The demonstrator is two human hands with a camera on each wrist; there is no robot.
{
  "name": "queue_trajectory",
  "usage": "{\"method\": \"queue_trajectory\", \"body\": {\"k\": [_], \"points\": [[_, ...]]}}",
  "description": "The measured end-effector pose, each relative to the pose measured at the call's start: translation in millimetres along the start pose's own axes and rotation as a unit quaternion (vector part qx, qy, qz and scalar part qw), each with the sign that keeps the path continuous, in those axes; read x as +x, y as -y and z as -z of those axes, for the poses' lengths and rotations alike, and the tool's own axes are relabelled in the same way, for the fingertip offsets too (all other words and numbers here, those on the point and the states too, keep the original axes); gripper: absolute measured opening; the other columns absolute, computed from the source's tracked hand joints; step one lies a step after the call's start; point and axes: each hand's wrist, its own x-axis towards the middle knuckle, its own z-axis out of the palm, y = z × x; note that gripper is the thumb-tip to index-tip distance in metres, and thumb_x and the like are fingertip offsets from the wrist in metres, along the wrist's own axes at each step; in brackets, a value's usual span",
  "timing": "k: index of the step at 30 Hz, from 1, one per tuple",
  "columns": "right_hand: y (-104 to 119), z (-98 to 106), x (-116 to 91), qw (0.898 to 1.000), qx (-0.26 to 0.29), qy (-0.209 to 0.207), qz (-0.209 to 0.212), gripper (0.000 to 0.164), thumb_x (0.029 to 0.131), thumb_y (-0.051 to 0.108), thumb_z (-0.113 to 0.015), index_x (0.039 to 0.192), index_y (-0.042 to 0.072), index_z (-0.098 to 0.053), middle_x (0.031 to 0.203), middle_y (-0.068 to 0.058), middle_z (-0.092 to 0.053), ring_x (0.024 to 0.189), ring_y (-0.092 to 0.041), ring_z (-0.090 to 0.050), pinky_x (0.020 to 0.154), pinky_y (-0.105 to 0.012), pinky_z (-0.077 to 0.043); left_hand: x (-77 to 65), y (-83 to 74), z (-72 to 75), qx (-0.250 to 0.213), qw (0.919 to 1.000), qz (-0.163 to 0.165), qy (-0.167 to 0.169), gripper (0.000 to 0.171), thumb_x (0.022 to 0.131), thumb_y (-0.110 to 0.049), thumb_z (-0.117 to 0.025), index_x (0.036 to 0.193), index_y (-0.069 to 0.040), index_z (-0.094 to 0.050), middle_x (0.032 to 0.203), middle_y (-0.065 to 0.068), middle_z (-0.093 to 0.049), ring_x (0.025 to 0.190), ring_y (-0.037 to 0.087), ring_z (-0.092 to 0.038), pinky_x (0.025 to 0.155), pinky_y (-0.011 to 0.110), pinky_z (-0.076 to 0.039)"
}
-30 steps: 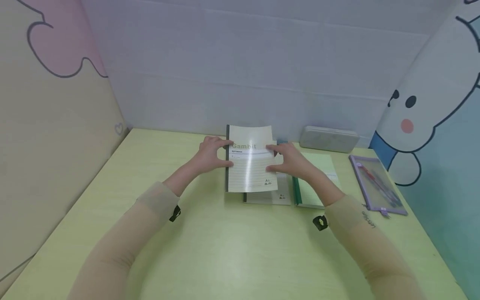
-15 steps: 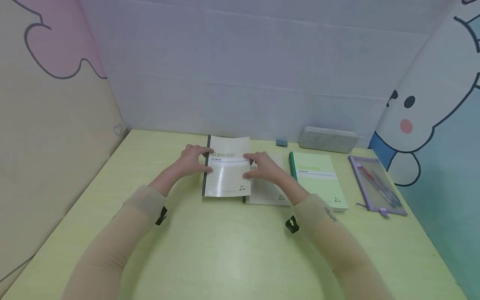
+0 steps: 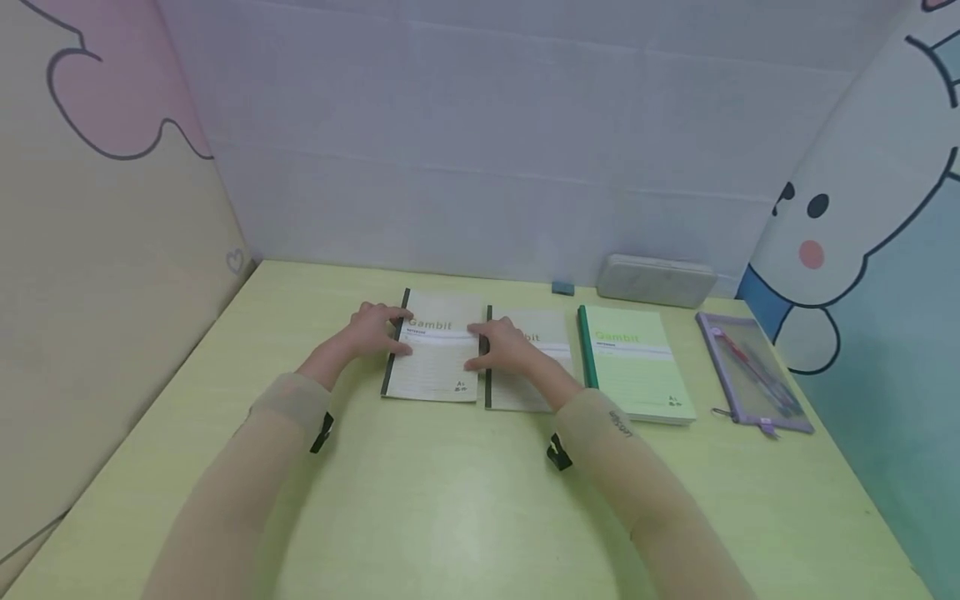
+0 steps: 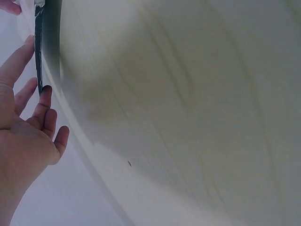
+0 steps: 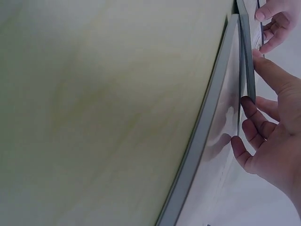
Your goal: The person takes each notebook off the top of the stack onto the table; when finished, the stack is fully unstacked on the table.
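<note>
A pale Gambit notebook with a dark spine is pinched between my two hands at left centre. My left hand grips its spine side, thumb on the cover; in the left wrist view, fingertips of that hand are under the edge. The opposite side is in my right hand. The right wrist view shows the notebook's thin edge between the thumb and fingers of that hand, close above the table. Under my right hand lies a second pale notebook, partly hidden by it.
To the right lies a green notebook with a dark green spine. A purple-rimmed zip pouch with pens is farther right. A small blue-grey block and a grey case stand near the back wall.
Both hands have carried the pale notebook left and down, from over the second notebook to a place beside it. The second notebook's spine and the whole green notebook have come into sight.
</note>
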Motion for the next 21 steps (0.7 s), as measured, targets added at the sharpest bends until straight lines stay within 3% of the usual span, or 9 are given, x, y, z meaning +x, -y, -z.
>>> {"method": "queue_trajectory", "body": {"k": [10, 17, 21], "points": [[0, -7, 1, 0.998, -0.057, 0.014, -0.019, 0.075, 0.079, 0.053, -0.069, 0.142, 0.019, -0.045, 0.137, -0.012, -0.045, 0.118, -0.028, -0.039, 0.098, -0.045, -0.034, 0.3, 5.2, -4.0, 0.028, 0.9993, 0.015, 0.021, 0.069, 0.079, -0.036, -0.076, 0.138, -0.014, -0.049, 0.13, 0.018, -0.049, 0.112, 0.037, -0.035, 0.092, 0.05, -0.031], [2, -1, -6, 0.999, -0.041, 0.002, -0.01, 0.078, 0.078, 0.052, -0.07, 0.144, 0.02, -0.041, 0.14, -0.012, -0.041, 0.123, -0.029, -0.038, 0.102, -0.046, -0.034, -0.9, 4.7, -1.0, 0.038, 0.9992, 0.002, 0.011, 0.07, 0.076, -0.037, -0.077, 0.137, -0.014, -0.05, 0.134, 0.022, -0.043, 0.117, 0.039, -0.033, 0.096, 0.054, -0.027], [4, 10, -15, 1.0, -0.021, -0.021, 0.008, 0.075, 0.079, 0.046, -0.072, 0.143, 0.019, -0.043, 0.131, -0.011, -0.047, 0.117, -0.028, -0.041, 0.096, -0.046, -0.038, -1.5, 0.9, 4.3, 0.03, 0.9994, -0.019, -0.002, 0.071, 0.076, -0.036, -0.078, 0.137, -0.014, -0.049, 0.14, 0.022, -0.039, 0.124, 0.043, -0.028, 0.1, 0.058, -0.023]]}}
